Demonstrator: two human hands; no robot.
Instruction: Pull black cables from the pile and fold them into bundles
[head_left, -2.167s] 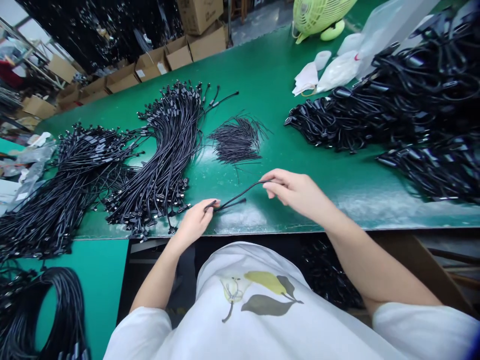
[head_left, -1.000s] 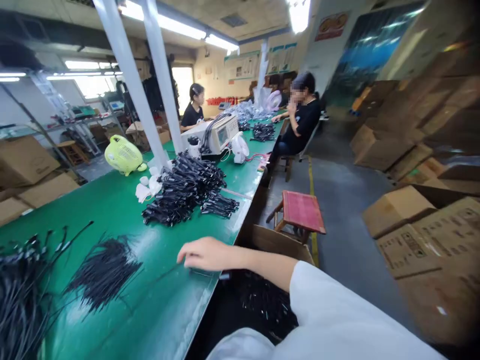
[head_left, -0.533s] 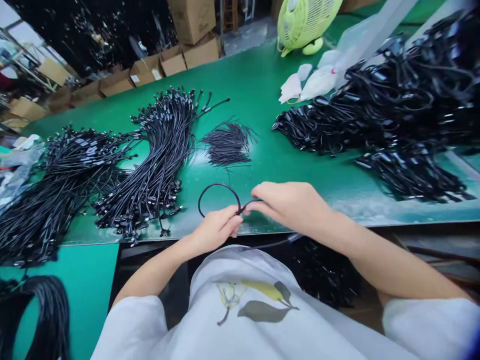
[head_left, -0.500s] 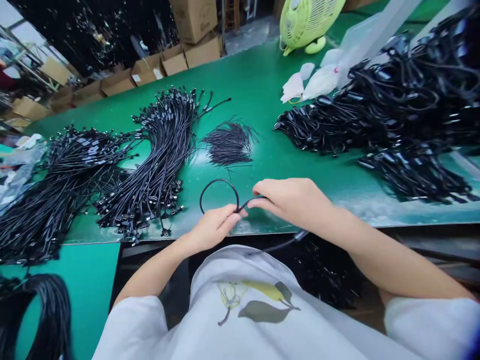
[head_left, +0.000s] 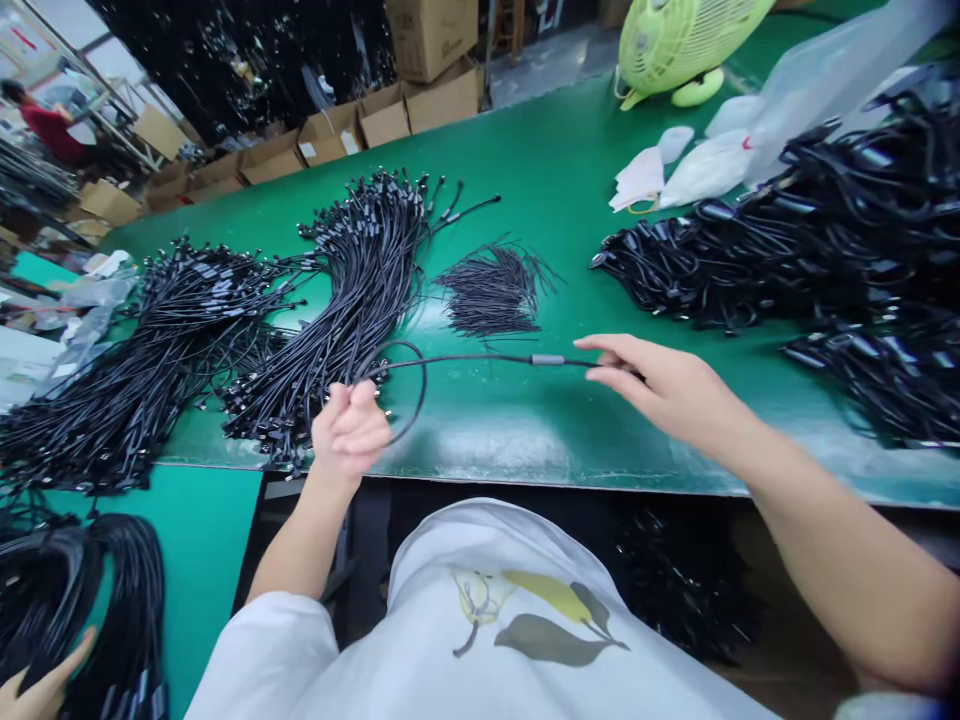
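Between my two hands a thin black cable (head_left: pixel 480 357) is stretched level above the green table. My left hand (head_left: pixel 351 428) is closed on the cable, and a loop of it sticks out to the right of the fingers. Toward the other end the cable carries a grey sleeve (head_left: pixel 547 360). Just right of that sleeve, my right hand (head_left: pixel 637 375) pinches the cable between thumb and fingers; the cable's end is partly hidden by the hand. Behind the cable lies a small pile of thin black ties (head_left: pixel 491 290).
Bundles of black cables (head_left: pixel 367 270) lie left on the green table (head_left: pixel 555 180). Coiled black cables (head_left: pixel 750 250) heap at right, near white bags (head_left: pixel 705 170) and a yellow-green fan (head_left: pixel 667 50). Another person's hand (head_left: pixel 52 680) touches cables at lower left. Cardboard boxes (head_left: pixel 330 135) line the far edge.
My hands have moved apart, left hand leftward and right hand rightward, drawing the cable straight between them. Another person's hand has appeared at lower left. The view has shifted slightly left.
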